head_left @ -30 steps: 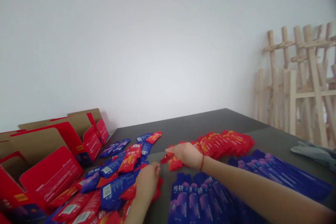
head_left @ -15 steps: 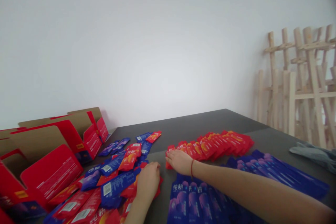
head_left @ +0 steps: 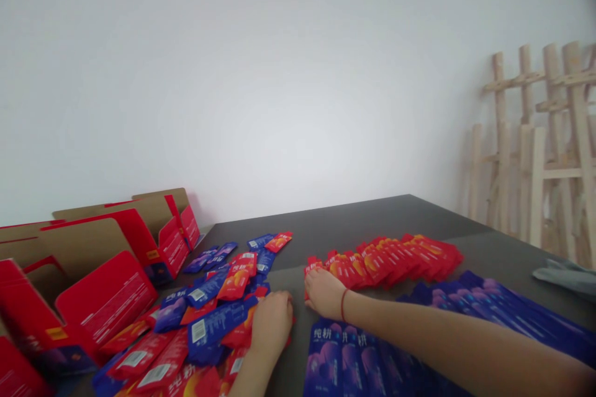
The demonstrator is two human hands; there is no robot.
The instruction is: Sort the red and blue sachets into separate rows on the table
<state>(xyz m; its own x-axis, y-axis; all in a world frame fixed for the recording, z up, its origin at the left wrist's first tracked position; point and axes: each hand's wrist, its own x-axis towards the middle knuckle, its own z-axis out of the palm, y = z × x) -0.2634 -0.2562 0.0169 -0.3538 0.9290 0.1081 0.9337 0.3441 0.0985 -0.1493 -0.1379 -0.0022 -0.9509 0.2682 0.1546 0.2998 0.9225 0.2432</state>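
My left hand [head_left: 270,324] is at the right edge of a loose heap of red and blue packets [head_left: 216,322]. Its fingers are curled down over a red packet, whose edges show on both sides of the hand. My right hand [head_left: 325,293], with a thin red cord at the wrist, is closed over the red packet [head_left: 313,264] at the left end of an overlapping row of red packets [head_left: 386,259]. Below that arm lies an overlapping row of blue packets [head_left: 323,353], partly covered by the forearm. The fingertips of both hands are largely hidden.
Open red cardboard boxes [head_left: 107,298] with brown insides stand along the left. More blue packets [head_left: 493,304] fan out at the right on the dark table [head_left: 344,220]. A grey glove-like cloth [head_left: 565,276] lies near the right edge. Wooden frames [head_left: 535,149] lean beyond it.
The whole view has shifted a little, so everything sits slightly further right. Both hands keep nearly the same places against the packets.
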